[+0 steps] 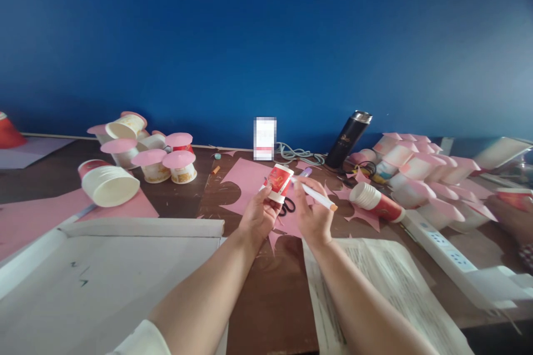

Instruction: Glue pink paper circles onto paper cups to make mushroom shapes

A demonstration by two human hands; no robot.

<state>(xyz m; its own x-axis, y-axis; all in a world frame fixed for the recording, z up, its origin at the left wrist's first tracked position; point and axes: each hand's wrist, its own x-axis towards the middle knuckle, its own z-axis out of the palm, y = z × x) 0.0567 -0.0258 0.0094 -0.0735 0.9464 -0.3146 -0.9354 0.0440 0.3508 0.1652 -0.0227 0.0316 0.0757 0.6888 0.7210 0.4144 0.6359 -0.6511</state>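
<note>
Left hand (259, 215) pinching red cup (278, 183), right hand (315, 216) pinching marker (317, 196) — bare tabletop (268, 299) between box edge (158, 227) and printed sheet (400, 272)

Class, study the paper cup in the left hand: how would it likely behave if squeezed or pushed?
The paper cup looks like thin paperboard, so it is probably light and apt to dent if the left hand squeezes hard. Its round wall suggests it would likely roll if pushed while on its side.
</note>
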